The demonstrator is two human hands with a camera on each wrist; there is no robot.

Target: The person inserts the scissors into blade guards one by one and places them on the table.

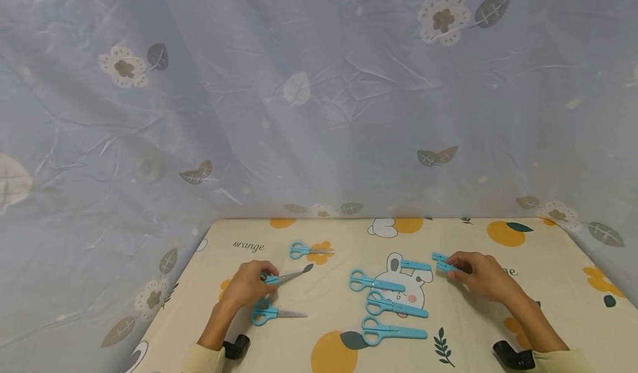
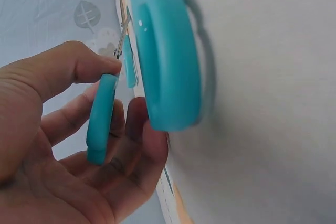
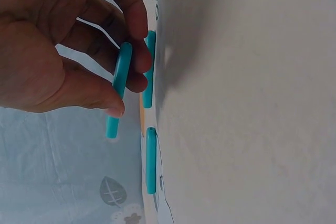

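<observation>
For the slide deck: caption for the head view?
Left hand grips scissors, right hand pinches a blue cap on the table.

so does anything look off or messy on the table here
Nothing is spilled or damaged. Three scissors right of centre wear blue blade caps; three on the left lie bare-bladed. A loose cap lies beside the right hand, which pinches another cap.

Six pairs of blue-handled scissors show on the table. Three have bare blades: one far left [image 1: 310,250], one in the left hand [image 1: 285,276], one near left [image 1: 276,313]. Three wear blue blade covers, stacked centre: far [image 1: 375,282], middle [image 1: 395,306], near [image 1: 392,332]. Loose blue blade covers: three, one on the rabbit print [image 1: 416,265] and two at the right hand [image 1: 442,262].
</observation>
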